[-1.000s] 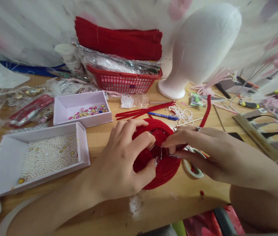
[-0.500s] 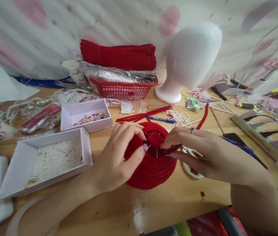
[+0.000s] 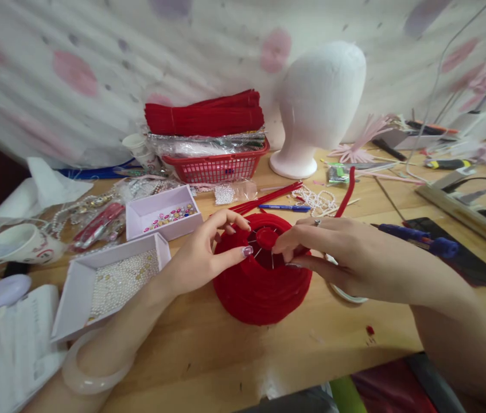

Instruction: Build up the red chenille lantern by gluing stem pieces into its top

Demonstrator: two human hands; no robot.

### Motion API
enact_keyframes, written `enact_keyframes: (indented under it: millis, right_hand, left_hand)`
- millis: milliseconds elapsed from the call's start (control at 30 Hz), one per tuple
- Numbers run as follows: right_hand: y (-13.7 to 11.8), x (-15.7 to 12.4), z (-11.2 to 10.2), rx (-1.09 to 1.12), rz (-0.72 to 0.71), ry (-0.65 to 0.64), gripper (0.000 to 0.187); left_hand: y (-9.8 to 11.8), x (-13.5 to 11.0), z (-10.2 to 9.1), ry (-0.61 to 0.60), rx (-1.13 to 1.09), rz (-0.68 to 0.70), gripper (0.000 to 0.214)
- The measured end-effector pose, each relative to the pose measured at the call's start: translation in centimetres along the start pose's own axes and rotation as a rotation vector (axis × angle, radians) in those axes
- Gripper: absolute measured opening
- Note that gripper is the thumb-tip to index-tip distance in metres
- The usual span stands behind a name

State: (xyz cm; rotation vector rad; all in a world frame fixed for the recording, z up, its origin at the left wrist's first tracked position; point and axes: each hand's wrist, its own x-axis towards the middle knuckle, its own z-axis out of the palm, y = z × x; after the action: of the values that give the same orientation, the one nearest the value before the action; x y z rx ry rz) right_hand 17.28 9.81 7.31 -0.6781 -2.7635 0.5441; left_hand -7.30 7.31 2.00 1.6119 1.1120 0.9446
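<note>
A round red lantern-shaped piece [image 3: 260, 287] with ribbed sides stands on the wooden table [image 3: 243, 355] in front of me. My left hand [image 3: 202, 255] curls over its upper left rim, thumb and fingers closed on the edge. My right hand [image 3: 333, 255] comes in from the right, fingertips pinched at the small red hub [image 3: 265, 236] in the top opening, where thin wire spokes show. A ring sits on one right finger. A pale bangle [image 3: 96, 367] circles my left wrist.
Left: a tray of white pearls [image 3: 113, 284], a tray of coloured gems [image 3: 163, 215], a cup [image 3: 23, 244]. Behind: a red basket [image 3: 217, 166] under red pipe-cleaner bundles, a white foam head [image 3: 318, 97], loose red stems, a blue pen [image 3: 283, 207]. Right: a blue tool [image 3: 419, 240].
The view has pulled back and tilted up. The lantern now stands taller and rounder. Both hands have stayed at its top opening, the right still pinching at the hub.
</note>
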Motion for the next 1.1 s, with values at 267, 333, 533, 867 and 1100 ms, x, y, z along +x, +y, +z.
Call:
enact_keyframes:
  millis: [267,333,533,867,1100]
  right_hand:
    - [-0.3,0.2,-0.3,-0.025,0.038,-0.034,0.022]
    - [-0.3,0.2,-0.2,-0.027,0.043,-0.043,0.022]
    - [-0.3,0.3,-0.3,-0.023,0.081,-0.070,0.022]
    - [-0.6,0.9,-0.9,-0.005,0.098,-0.121,0.023]
    - [-0.4,1.0,-0.9,0.021,0.095,-0.151,0.022]
  left_hand:
    - [-0.9,0.6,-0.4,-0.049,-0.071,-0.007,0.030]
    - [-0.9,0.7,-0.5,-0.050,-0.086,-0.017,0.032]
    - [-0.5,0.7,-0.3,-0.024,-0.115,-0.049,0.030]
    - [-0.4,0.6,0.0,0.018,-0.111,-0.089,0.029]
    - [-0.6,0.3,0.6,0.090,-0.075,-0.095,0.031]
